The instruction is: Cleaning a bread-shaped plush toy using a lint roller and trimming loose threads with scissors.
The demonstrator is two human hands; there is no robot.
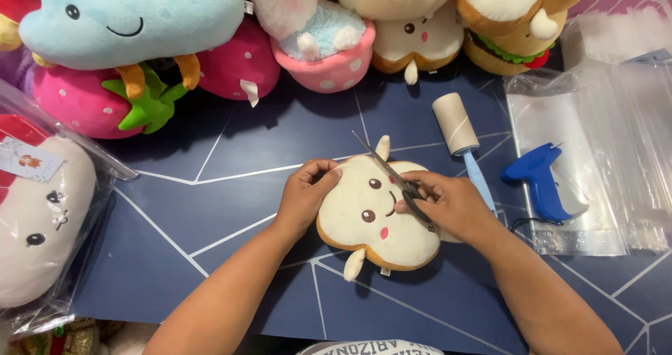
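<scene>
Head view. A cream, toast-shaped plush toy with a brown crust edge and a stitched face (374,218) lay flat on the dark blue, white-lined table mat (210,208), between the two hands. The left hand (308,190) had its fingers curled shut, pinching the toy's upper-left edge. The right hand (448,202) rested on the toy's right side, fingers closed through the black handles of a pair of slim metal scissors (388,173). The scissors' long axis ran diagonally, up-left from the right hand, with the tips just past the toy's top edge near its small cream ear. The blades looked near-closed; I could not tell exactly. The right hand was nearer the blades, the left nearer the tip.

Count: one scissors; one white lint roller with a pale blue handle (462,141); one blue plastic tagging gun (539,183) on clear plastic bags (595,152); one bagged white plush (38,215) at left; about seven plush toys along the back.
</scene>
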